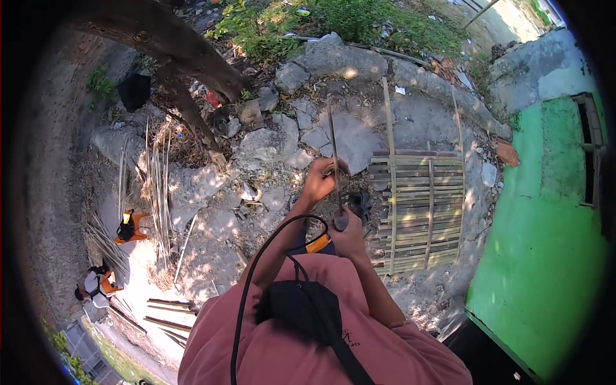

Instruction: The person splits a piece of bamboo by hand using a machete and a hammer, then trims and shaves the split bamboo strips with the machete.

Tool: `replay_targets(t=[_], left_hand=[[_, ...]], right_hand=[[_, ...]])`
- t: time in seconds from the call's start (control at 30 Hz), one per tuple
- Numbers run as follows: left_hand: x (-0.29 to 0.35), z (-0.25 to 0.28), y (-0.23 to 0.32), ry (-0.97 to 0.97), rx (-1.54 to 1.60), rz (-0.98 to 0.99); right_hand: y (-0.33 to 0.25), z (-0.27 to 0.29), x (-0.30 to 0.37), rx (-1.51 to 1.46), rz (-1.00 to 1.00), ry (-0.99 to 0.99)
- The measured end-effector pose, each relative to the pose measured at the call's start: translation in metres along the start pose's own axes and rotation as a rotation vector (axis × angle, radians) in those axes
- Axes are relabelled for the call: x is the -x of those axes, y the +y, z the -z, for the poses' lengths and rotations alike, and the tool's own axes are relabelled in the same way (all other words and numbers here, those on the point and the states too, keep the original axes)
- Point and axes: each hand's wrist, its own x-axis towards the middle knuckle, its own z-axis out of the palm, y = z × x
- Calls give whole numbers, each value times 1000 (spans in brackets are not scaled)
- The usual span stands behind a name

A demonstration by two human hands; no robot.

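Observation:
A long, narrow, brownish blade-like tool points away from me, thin at its far end; its exact kind is hard to make out. At its near end, my right hand is closed around a rounded grey butt. My left hand is further up the length, with curled fingers and thumb around the tool. Between my forearms and below the hands, a patch of orange and dark cloth shows in part. Just right of the hands is a slatted bamboo panel, its slats crossed by upright poles.
Broken concrete slabs and rubble cover the ground ahead. A leaning tree trunk stands at upper left, near bundled bamboo strips. A green wall rises at right. Two people, one a person in a white top, are at lower left.

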Motion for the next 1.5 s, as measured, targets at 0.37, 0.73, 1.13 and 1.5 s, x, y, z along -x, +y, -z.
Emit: replay_targets(t=[0.37, 0.73, 1.13, 1.5], left_hand=[[-10, -9, 23, -88, -396, 3], [34, 10, 37, 209, -169, 418], [64, -56, 91, -111, -226, 582], [66, -61, 92, -173, -724, 636]], right_hand=[[-15, 1, -4, -92, -48, 38], [-12, 13, -4, -9, -21, 132], [-10, 7, 7, -72, 97, 217], [-7, -3, 11, -100, 61, 176]])
